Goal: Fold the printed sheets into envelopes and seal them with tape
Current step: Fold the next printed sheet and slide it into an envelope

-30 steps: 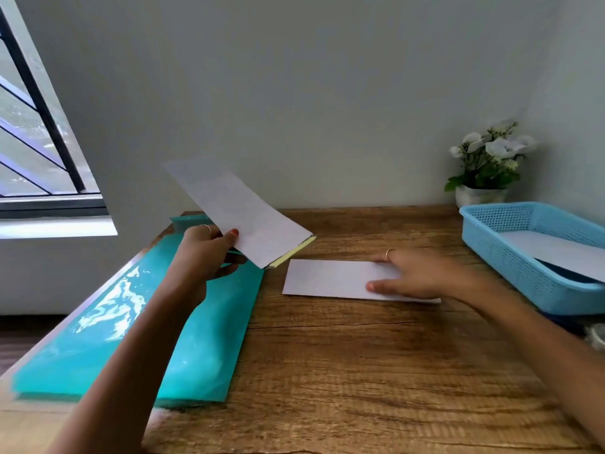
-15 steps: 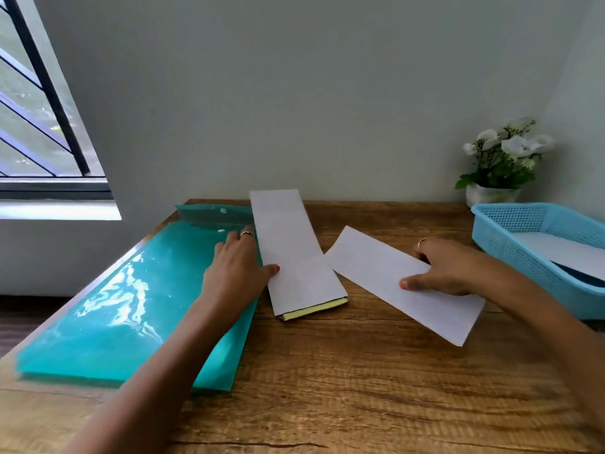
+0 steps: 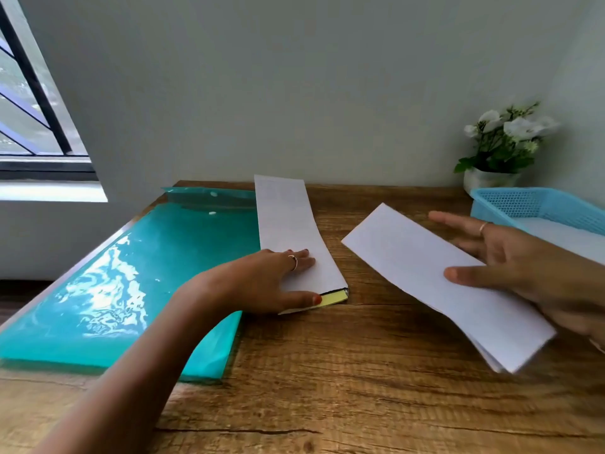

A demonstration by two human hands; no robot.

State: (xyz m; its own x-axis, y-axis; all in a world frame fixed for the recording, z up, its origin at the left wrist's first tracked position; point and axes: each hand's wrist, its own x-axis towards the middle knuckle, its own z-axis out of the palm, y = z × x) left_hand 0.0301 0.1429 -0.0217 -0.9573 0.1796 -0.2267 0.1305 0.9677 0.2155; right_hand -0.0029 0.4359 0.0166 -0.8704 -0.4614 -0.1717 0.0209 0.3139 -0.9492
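A long white envelope (image 3: 288, 224) with a yellow strip at its near end lies on the wooden table, its left edge over a teal plastic folder (image 3: 140, 276). My left hand (image 3: 265, 283) rests flat on its near end, thumb at the yellow strip. A folded white sheet (image 3: 435, 283) is at the right, lifted off the table and tilted. My right hand (image 3: 523, 267) holds it, thumb on top and fingers spread behind it.
A light blue plastic basket (image 3: 537, 204) with white paper inside stands at the right edge. A white pot of white flowers (image 3: 501, 149) sits behind it by the wall. A window is at the far left. Bare wood lies at the front.
My left hand laid the envelope down beside the folder and now presses its near end. My right hand turned the folded sheet and lifted it off the table, toward me.
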